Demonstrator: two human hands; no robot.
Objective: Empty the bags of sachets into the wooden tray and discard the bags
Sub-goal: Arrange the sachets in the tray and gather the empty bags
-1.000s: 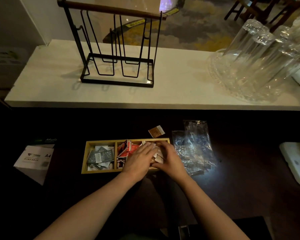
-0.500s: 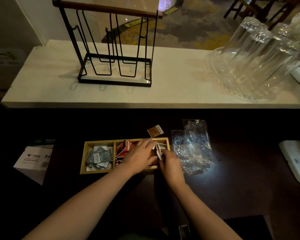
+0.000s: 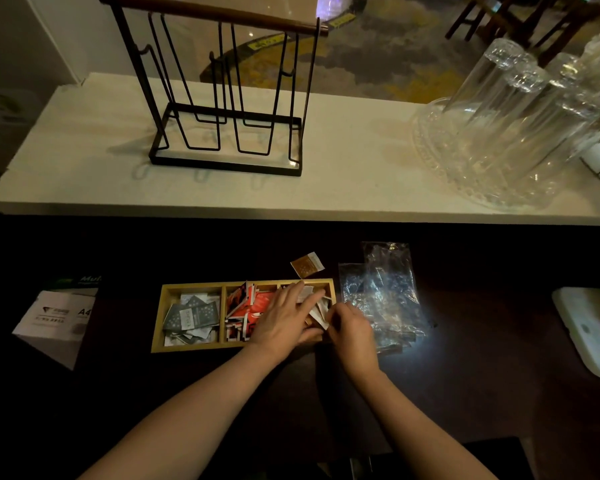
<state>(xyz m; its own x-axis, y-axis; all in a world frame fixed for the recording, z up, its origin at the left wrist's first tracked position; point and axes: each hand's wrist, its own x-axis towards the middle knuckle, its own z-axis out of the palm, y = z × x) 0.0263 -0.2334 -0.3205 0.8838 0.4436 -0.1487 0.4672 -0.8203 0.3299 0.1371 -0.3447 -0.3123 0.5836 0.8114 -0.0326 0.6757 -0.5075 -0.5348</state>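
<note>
Dim room: on the dark tabletop point(image 3: 465, 393) at centre frame, my left hand point(image 3: 286, 320) lies spread over the wooden tray point(image 3: 160, 318); my right hand point(image 3: 350, 327) pinches sachets point(image 3: 321, 311).

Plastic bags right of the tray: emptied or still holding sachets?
Look emptied: the plastic bags lie flat and clear on the dark counter, no sachets visible inside.

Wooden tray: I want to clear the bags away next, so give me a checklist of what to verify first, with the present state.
1. Wooden tray holds sachets in all three compartments: ok.
2. No sachet outside it: not ok, brown sachet lies behind it.
3. Clear plastic bags emptied: cannot tell.
4. Bags discarded: not ok, beside the tray.
5. Hands free: not ok, left hand and right hand are busy with the right compartment's sachets.
</note>
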